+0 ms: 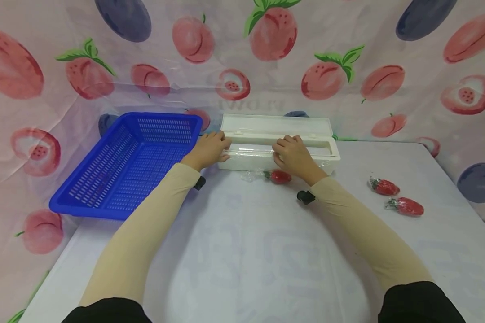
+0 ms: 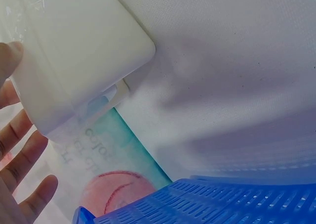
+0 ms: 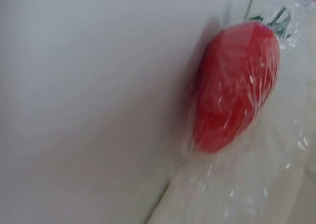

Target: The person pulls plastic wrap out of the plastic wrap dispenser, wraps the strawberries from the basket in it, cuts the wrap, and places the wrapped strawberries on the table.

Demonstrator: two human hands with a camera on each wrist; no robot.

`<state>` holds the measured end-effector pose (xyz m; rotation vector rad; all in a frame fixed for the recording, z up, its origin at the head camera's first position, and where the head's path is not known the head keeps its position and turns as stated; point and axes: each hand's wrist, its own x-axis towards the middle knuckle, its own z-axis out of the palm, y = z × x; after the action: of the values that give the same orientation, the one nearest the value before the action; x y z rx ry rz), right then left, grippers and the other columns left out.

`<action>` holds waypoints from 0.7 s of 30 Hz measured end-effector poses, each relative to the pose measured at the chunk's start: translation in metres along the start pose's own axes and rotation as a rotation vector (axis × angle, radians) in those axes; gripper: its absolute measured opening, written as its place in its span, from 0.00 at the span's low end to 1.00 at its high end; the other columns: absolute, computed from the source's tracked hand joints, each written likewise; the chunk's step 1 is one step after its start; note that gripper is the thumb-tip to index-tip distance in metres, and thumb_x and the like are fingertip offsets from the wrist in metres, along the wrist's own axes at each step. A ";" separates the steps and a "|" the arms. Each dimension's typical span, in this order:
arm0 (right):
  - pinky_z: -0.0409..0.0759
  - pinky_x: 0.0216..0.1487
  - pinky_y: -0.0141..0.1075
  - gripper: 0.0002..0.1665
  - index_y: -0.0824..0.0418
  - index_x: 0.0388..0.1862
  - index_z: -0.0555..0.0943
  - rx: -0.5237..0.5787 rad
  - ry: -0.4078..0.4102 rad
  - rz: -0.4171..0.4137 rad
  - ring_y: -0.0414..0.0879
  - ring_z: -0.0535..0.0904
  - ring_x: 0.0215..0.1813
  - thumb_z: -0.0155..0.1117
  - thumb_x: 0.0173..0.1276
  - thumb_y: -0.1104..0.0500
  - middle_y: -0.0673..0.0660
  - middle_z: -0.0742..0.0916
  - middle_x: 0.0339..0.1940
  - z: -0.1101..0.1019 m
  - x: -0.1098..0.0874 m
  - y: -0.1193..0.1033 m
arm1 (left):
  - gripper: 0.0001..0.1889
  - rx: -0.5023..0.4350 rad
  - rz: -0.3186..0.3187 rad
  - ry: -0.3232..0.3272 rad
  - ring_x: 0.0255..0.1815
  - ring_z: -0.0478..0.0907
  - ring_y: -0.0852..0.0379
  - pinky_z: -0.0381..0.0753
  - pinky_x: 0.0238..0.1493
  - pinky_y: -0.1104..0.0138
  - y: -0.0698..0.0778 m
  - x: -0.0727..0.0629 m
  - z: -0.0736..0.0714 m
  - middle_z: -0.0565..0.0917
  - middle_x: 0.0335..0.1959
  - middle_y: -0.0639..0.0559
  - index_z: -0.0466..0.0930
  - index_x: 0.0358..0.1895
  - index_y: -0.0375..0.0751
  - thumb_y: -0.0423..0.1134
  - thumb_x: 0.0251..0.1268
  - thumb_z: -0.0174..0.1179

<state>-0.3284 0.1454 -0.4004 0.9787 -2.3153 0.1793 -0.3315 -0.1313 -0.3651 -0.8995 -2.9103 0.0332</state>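
Note:
A white cling film dispenser (image 1: 242, 162) lies along the table with its lid (image 1: 275, 123) raised at the back. My left hand (image 1: 208, 149) grips its left end, thumb at the front and fingers over the top. In the left wrist view those fingers (image 2: 24, 159) spread past the end. My right hand (image 1: 293, 154) curls over the front edge right of the middle, thumb in front, holding the cling film there. Clear film (image 3: 237, 194) hangs down the front, over and around a red strawberry (image 1: 280, 176) with a green top. The right wrist view leaves my right fingers out.
Two strawberries, one farther back (image 1: 384, 186) and one nearer (image 1: 406, 207), lie wrapped in film at the right. A blue plastic basket (image 1: 81, 211) stands on the left, close to my left forearm. Behind the white-covered table (image 1: 242, 269) hangs a fruit-print cloth (image 1: 275, 85).

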 end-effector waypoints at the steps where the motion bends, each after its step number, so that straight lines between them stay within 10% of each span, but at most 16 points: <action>1: 0.73 0.43 0.49 0.05 0.63 0.28 0.79 -0.004 -0.004 0.001 0.54 0.76 0.36 0.58 0.61 0.62 0.58 0.83 0.30 -0.001 -0.002 0.002 | 0.12 -0.002 0.001 0.000 0.50 0.72 0.45 0.69 0.54 0.52 0.000 0.000 0.000 0.75 0.47 0.44 0.74 0.42 0.44 0.48 0.65 0.58; 21: 0.72 0.45 0.52 0.04 0.63 0.26 0.77 0.023 0.056 -0.018 0.54 0.75 0.36 0.61 0.59 0.64 0.58 0.82 0.29 -0.013 -0.044 0.044 | 0.13 0.018 0.000 -0.006 0.50 0.71 0.45 0.69 0.55 0.52 -0.001 0.001 0.001 0.75 0.48 0.45 0.74 0.43 0.44 0.49 0.65 0.57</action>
<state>-0.3283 0.2079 -0.4105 0.9937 -2.2576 0.2237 -0.3324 -0.1314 -0.3661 -0.8985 -2.9108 0.0617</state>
